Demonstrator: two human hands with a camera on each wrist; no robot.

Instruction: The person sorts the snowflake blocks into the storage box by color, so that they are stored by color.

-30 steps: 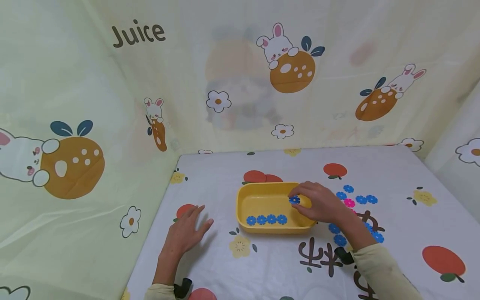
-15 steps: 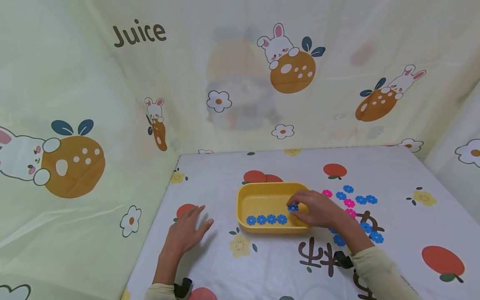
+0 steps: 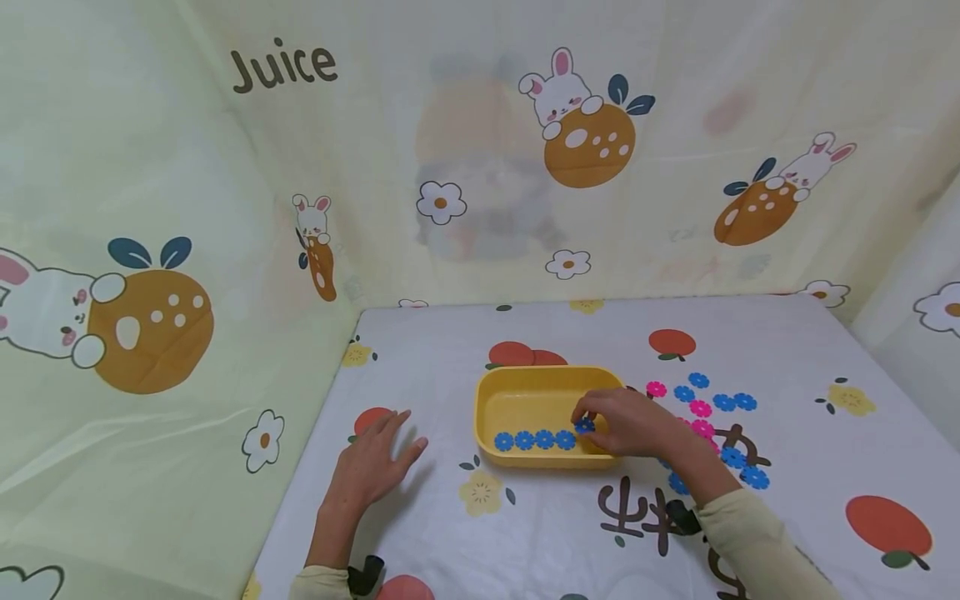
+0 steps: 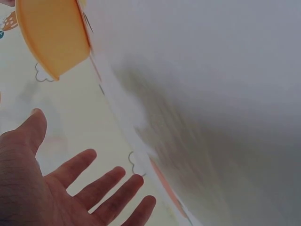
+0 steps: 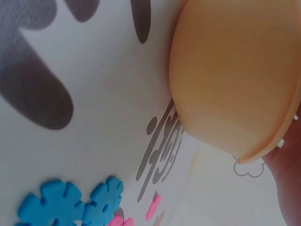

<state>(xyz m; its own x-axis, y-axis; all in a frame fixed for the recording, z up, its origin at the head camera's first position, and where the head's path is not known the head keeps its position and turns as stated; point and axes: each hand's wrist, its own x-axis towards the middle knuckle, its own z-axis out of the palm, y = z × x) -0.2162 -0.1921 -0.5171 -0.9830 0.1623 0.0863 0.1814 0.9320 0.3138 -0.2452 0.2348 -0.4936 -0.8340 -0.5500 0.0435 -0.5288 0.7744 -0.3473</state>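
Observation:
A yellow tray (image 3: pixel 517 379) sits mid-table with a row of several blue flower-shaped pieces (image 3: pixel 524 440) along its near side. Over its right end, my right hand (image 3: pixel 630 421) pinches another blue flower-shaped piece (image 3: pixel 584 426) between thumb and fingers, low at the right end of that row. In the right wrist view the tray's outer wall (image 5: pixel 230 70) hides most of this hand. Left of the tray, my left hand (image 3: pixel 371 462) holds nothing, its fingers spread; the left wrist view shows the same open fingers (image 4: pixel 113 188) apart from the tray (image 4: pixel 56 37).
Right of the tray lie loose blue flower pieces (image 3: pixel 724 402) and pink flower pieces (image 3: pixel 701 408), some partly behind the right forearm. The white tablecloth (image 3: pixel 540 533) carries printed fruit and lettering. Patterned curtains (image 3: pixel 360 125) stand behind and to the left.
My right hand has lowered the blue flower piece toward the near side of the tray, to the end of the row. More pink pieces show behind it. The left hand stays put.

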